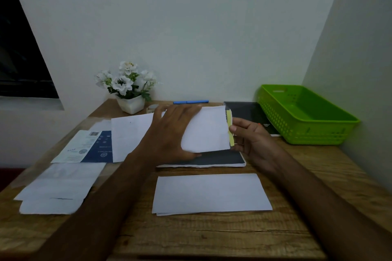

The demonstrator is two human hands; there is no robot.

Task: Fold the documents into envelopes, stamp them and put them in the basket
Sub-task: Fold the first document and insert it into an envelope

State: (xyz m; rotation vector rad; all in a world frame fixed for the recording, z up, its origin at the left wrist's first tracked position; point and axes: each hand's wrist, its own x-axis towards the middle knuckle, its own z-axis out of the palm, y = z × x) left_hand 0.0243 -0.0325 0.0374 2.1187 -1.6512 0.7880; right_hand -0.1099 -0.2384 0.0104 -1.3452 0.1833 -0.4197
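Note:
I hold a white envelope [206, 130] in the air above the middle of the wooden table [212, 233]. My left hand [169, 133] grips its left end, fingers over the top edge and thumb underneath. My right hand [252, 135] pinches the yellow strip [230, 133] along the envelope's right end. A folded white document [210, 194] lies flat on the table in front of me. The green basket [305, 114] stands at the back right and looks empty.
A dark notebook [216, 160] lies under the envelope, another dark book [252, 114] behind it. Loose white sheets [57, 188] and a blue printed leaflet [89, 147] cover the left side. A flower pot [130, 104] and a blue pen [191, 102] sit at the back.

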